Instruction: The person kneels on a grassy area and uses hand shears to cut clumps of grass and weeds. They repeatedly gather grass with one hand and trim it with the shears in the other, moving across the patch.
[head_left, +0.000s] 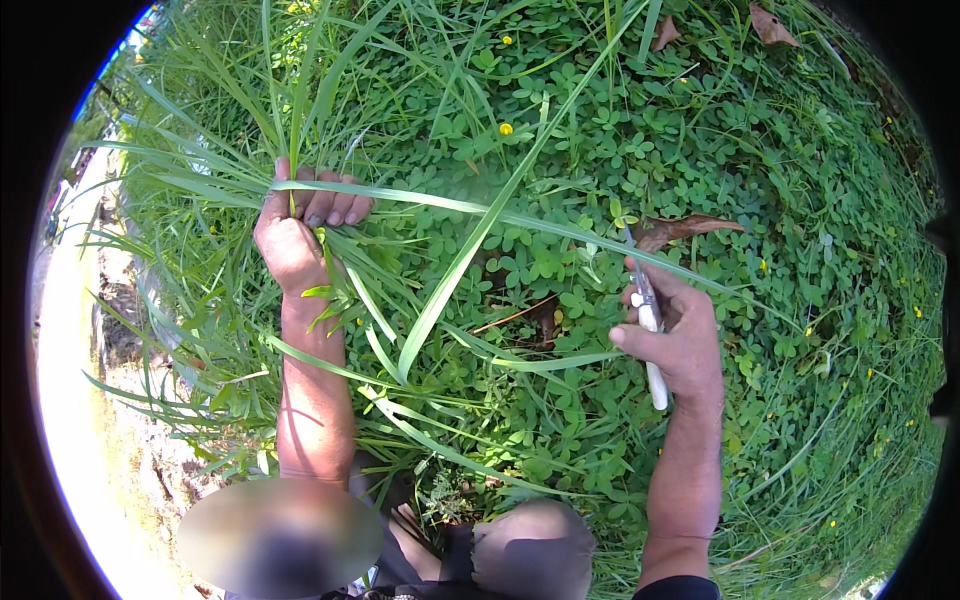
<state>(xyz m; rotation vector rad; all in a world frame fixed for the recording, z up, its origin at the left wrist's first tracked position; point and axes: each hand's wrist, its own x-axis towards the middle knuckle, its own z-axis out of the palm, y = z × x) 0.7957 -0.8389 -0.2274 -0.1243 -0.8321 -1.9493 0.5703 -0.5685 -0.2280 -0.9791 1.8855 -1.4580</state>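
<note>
My left hand (289, 232) is closed around a bunch of long green grass blades (217, 161), which fan out above and below the fist. Some leafy weed stems (330, 296) hang by the wrist. In my right hand (686, 337) is a pair of pruning shears (646, 304) with white handles, the narrow metal tip pointing away from me. Whether the blades are apart is too small to tell. One long grass blade stretches from the left fist across to the right hand, passing over the fingers there. A folded grass blade (457, 277) stands between the hands.
Low clover-like ground cover (577, 165) with small yellow flowers spreads under both hands. A curled dry leaf (690, 229) lies beyond the shears. A bright pale strip of ground (75, 322) runs along the left. My knee (532, 551) shows at the bottom, beside a blurred patch.
</note>
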